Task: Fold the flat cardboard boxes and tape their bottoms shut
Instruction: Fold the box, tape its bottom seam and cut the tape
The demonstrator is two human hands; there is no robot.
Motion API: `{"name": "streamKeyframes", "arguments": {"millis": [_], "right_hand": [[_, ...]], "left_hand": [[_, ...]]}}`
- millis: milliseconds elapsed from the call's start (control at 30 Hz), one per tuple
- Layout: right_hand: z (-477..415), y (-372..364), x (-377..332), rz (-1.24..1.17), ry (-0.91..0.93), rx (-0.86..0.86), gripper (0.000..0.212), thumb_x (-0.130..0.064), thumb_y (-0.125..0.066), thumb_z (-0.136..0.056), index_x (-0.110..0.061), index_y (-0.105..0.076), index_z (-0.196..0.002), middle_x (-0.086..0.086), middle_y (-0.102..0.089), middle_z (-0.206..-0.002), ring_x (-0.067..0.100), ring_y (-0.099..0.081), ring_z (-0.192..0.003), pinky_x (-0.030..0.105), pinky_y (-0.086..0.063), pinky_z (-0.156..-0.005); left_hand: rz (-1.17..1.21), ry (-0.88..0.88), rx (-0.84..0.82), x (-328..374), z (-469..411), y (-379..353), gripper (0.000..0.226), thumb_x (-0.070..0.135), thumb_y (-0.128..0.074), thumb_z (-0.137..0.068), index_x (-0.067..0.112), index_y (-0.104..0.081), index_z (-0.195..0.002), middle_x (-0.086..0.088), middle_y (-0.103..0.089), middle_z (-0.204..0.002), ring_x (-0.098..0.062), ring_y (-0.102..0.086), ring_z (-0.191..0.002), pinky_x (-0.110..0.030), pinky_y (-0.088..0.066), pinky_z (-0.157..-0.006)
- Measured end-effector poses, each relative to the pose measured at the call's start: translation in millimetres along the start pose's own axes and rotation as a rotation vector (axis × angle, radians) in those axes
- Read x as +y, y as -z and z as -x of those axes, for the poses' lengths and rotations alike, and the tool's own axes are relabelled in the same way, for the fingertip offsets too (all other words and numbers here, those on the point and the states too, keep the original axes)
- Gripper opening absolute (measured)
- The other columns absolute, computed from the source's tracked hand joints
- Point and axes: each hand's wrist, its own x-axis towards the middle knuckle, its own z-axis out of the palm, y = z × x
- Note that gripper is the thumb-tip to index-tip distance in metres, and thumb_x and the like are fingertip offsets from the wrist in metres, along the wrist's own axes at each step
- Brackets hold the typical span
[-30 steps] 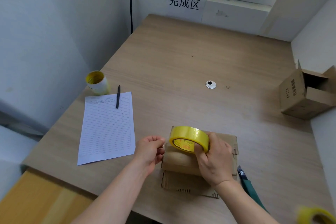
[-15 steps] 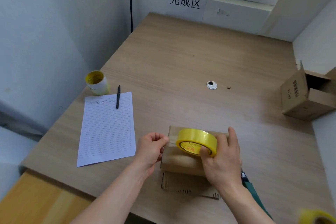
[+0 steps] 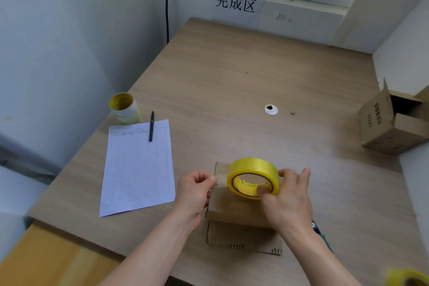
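Left hand (image 3: 196, 190): fingers curled in, thumb and forefinger pinching the tape end (image 3: 217, 179) down at the left edge of the box (image 3: 234, 209). Right hand (image 3: 286, 202): clamped on the tape roll (image 3: 253, 167), thumb inside the core, fingers wrapped round the far right side. The roll sits over the box top, open face tilted toward me. The two hands are apart, one at each side of the box.

The box stands on a piece of flat cardboard (image 3: 241, 237) at the near edge of the counter (image 3: 232, 81). A second box (image 3: 383, 127) lies open at the right edge, well apart.

Versus 1 s ago: the roll is further right across the box top and more strip is paid out. The left hand hasn't moved off the left edge. My right-hand grip has shifted, and the thumb is now in the core. The box, lined sheet (image 3: 138, 167) and pen (image 3: 151, 126) are unchanged.
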Motion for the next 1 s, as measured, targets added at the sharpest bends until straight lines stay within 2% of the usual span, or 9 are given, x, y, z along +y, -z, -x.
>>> {"name": "streamKeyframes", "arguments": {"millis": [100,200,267,333,467,567,733,1000], "right_hand": [[6.2,-2.8,0.5,0.055,0.077,0.029,0.048,-0.052,-0.060,-0.081,-0.023,-0.053,-0.117,0.016,-0.035,-0.145,0.041,-0.051,-0.115,0.046,-0.046,-0.090],[13.1,-6.2,7.1,0.030,0.100,0.004,0.070,-0.069,-0.038,-0.080,-0.019,-0.058,-0.124,0.019,-0.034,-0.154,0.041,-0.043,-0.128,0.049,-0.040,-0.098],[11.3,-5.6,10.3,0.019,0.134,-0.004,0.060,-0.061,-0.049,-0.085,-0.018,-0.058,-0.125,0.017,-0.034,-0.154,0.040,-0.042,-0.129,0.048,-0.040,-0.098],[9.8,-6.7,12.9,0.051,0.171,-0.011,0.048,-0.051,-0.059,-0.088,-0.018,-0.057,-0.123,0.015,-0.036,-0.151,0.040,-0.045,-0.124,0.046,-0.041,-0.096],[5.8,-9.3,11.5,0.175,0.179,-0.032,0.049,-0.061,-0.049,-0.087,-0.021,-0.054,-0.114,0.012,-0.038,-0.139,0.038,-0.047,-0.110,0.044,-0.045,-0.089],[3.2,-10.1,8.5,0.216,0.179,-0.028,0.047,-0.062,-0.052,-0.083,-0.022,-0.051,-0.107,0.013,-0.041,-0.130,0.038,-0.048,-0.102,0.045,-0.046,-0.086],[4.2,-6.8,1.2,0.281,0.155,-0.051,0.066,-0.076,-0.027,-0.073,-0.023,-0.051,-0.105,0.010,-0.040,-0.124,0.037,-0.047,-0.101,0.044,-0.046,-0.083],[5.1,-7.5,-4.2,0.309,0.147,-0.078,0.054,-0.071,-0.047,-0.079,-0.024,-0.048,-0.105,0.012,-0.036,-0.135,0.039,-0.043,-0.109,0.047,-0.046,-0.087]], "left_hand": [[0.018,0.013,0.011,0.3,-0.6,-3.7,0.018,0.005,-0.065,-0.092,0.010,-0.063,-0.075,0.002,-0.049,-0.052,-0.007,-0.040,-0.043,-0.023,-0.034,-0.046],[0.002,0.032,-0.017,2.7,-1.6,-2.4,0.016,0.007,-0.067,-0.091,0.010,-0.065,-0.076,0.001,-0.051,-0.055,-0.008,-0.042,-0.046,-0.024,-0.037,-0.048],[-0.003,0.046,-0.034,2.6,-5.0,1.7,0.013,0.008,-0.067,-0.091,0.011,-0.065,-0.077,-0.002,-0.052,-0.059,-0.010,-0.044,-0.051,-0.026,-0.040,-0.052],[0.003,0.062,-0.044,1.2,-7.2,5.8,0.012,0.008,-0.067,-0.091,0.010,-0.064,-0.079,-0.002,-0.052,-0.059,-0.010,-0.046,-0.051,-0.026,-0.041,-0.052],[0.053,0.094,-0.058,-0.2,-7.6,9.9,0.013,0.006,-0.063,-0.094,0.010,-0.062,-0.081,0.000,-0.053,-0.055,-0.010,-0.048,-0.049,-0.023,-0.044,-0.048],[0.085,0.114,-0.051,-2.4,-8.8,10.5,0.014,0.005,-0.061,-0.094,0.011,-0.061,-0.081,-0.002,-0.053,-0.057,-0.010,-0.049,-0.050,-0.022,-0.044,-0.047],[0.118,0.167,-0.026,-5.2,-12.8,10.2,0.016,0.005,-0.060,-0.095,0.012,-0.059,-0.080,-0.001,-0.051,-0.055,-0.010,-0.045,-0.047,-0.021,-0.041,-0.042],[0.112,0.244,-0.009,-13.0,-19.5,12.5,0.013,0.007,-0.061,-0.095,0.010,-0.060,-0.082,-0.002,-0.051,-0.056,-0.010,-0.043,-0.045,-0.019,-0.039,-0.041]]}}
